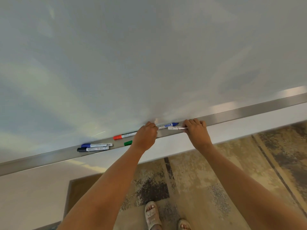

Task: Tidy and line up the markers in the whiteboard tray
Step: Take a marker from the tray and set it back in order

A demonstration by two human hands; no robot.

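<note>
A metal tray [249, 112] runs along the bottom of the whiteboard [149, 55]. My left hand [146, 135] grips one end of a blue-capped marker [167, 125] lying in the tray. My right hand [196, 128] pinches the end of a white marker [176, 128] just in front of it. Left of my hands lie a red-capped marker [124, 135] and a green cap [128, 143], the green marker's barrel hidden under my left hand. Further left, a blue marker [97, 145] and a black marker [93, 149] lie side by side.
Below the tray is a white wall [33, 196]. A patterned beige and grey carpet [232, 171] covers the floor, where my sandalled feet [152, 214] stand. The tray stretches bare to the far left and far right.
</note>
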